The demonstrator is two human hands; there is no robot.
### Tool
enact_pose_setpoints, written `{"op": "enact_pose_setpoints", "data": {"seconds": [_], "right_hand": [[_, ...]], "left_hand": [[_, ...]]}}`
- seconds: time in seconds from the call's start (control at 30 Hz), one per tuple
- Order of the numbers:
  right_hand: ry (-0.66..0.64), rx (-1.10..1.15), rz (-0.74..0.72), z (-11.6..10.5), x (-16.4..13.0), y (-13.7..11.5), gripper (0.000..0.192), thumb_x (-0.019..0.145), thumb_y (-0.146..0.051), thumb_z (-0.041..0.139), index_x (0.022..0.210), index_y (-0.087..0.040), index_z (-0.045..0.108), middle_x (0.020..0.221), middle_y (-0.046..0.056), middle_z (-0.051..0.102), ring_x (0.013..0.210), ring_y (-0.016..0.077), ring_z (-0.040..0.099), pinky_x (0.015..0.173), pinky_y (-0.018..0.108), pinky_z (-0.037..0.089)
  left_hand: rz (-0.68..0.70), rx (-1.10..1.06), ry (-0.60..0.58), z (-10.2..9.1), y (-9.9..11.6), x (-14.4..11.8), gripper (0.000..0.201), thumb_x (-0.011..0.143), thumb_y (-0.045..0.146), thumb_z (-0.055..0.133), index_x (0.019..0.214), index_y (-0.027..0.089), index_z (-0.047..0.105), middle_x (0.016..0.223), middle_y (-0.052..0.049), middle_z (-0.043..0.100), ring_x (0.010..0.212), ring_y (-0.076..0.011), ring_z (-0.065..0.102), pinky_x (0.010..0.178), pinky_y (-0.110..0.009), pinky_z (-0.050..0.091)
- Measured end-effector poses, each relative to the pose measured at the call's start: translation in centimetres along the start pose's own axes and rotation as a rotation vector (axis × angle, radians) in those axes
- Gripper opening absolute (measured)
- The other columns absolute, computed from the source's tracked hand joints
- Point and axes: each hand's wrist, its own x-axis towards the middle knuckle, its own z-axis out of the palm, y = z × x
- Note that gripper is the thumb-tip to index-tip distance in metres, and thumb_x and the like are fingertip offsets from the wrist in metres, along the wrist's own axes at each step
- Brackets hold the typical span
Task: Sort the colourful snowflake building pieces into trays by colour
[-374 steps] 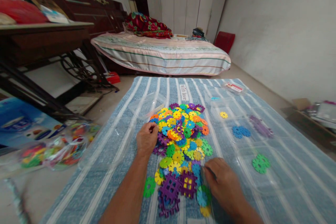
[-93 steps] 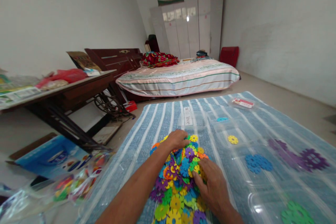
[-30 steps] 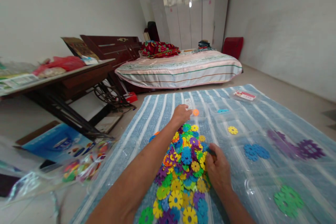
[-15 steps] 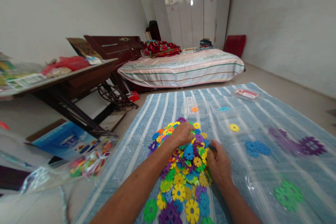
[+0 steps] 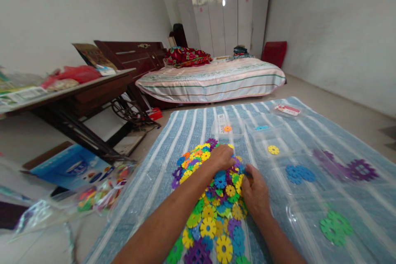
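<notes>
A heaped pile of colourful plastic snowflake discs point(image 5: 208, 227) lies on a blue striped cloth point(image 5: 148, 189). Over the upper part of the pile is my left hand point(image 5: 221, 157), its fingers curled down among the discs; what they pinch is hidden. My right hand point(image 5: 256, 193) rests against the pile's right edge, thumb and fingers bent together, and I cannot make out what lies between them. Close by the right fingers are yellow and blue discs. Clear plastic boxes to the right hold sorted pieces: a yellow disc point(image 5: 273, 149), blue discs point(image 5: 299, 174), green discs point(image 5: 335, 227) and purple pieces point(image 5: 361, 170).
At the back of the cloth, a clear box holds an orange disc point(image 5: 227, 128); a lidded box with a red-and-white card point(image 5: 287, 109) sits farther right. On the left stand a sewing-machine table point(image 5: 102, 84) and a blue carton point(image 5: 74, 167). A bed point(image 5: 213, 80) is beyond.
My left hand has shifted slightly right over the pile, its fingers turned further down. My right hand stays at the pile's edge. The whole view has drifted a little.
</notes>
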Motion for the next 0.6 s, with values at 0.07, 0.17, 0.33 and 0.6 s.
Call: {"op": "enact_pose_setpoints", "data": {"seconds": [0.07,0.17,0.33,0.6], "right_hand": [[0.01,-0.001,-0.012,0.0,0.0,0.0,0.04,0.078,-0.025,0.042,0.114,-0.016,0.056,0.108,0.012,0.063,0.1,0.025,0.057,0.088,0.044,0.045],[0.015,-0.004,-0.028,0.1,0.1,-0.2,0.04,0.077,-0.023,0.042,0.114,-0.015,0.056,0.107,0.012,0.063,0.099,0.0246,0.057,0.088,0.043,0.045],[0.037,-0.032,-0.044,0.2,0.2,-0.6,0.038,0.079,-0.021,0.041,0.113,-0.014,0.056,0.105,0.012,0.063,0.099,0.0241,0.057,0.088,0.042,0.044],[0.097,-0.072,-0.113,0.5,0.5,-1.3,0.035,0.076,-0.017,0.041,0.106,-0.018,0.06,0.094,0.008,0.065,0.09,0.0231,0.059,0.082,0.04,0.046]], "left_hand": [[-0.033,0.009,-0.01,0.0,0.6,0.4,0.023,0.071,0.032,0.059,0.084,0.015,0.069,0.095,-0.012,0.067,0.096,-0.0253,0.06,0.08,-0.033,0.048],[-0.061,-0.007,-0.015,0.0,1.3,0.9,0.018,0.064,0.025,0.064,0.079,0.016,0.068,0.094,-0.011,0.068,0.095,-0.0239,0.061,0.078,-0.029,0.048],[-0.1,-0.115,0.012,-0.5,0.9,1.3,0.009,0.063,0.021,0.063,0.069,0.016,0.066,0.078,-0.006,0.068,0.08,-0.0199,0.063,0.066,-0.025,0.048],[-0.031,-0.45,0.058,-4.1,4.8,3.1,0.015,0.075,0.027,0.059,0.069,0.013,0.064,0.062,-0.001,0.065,0.062,-0.0119,0.062,0.054,-0.019,0.045]]}}
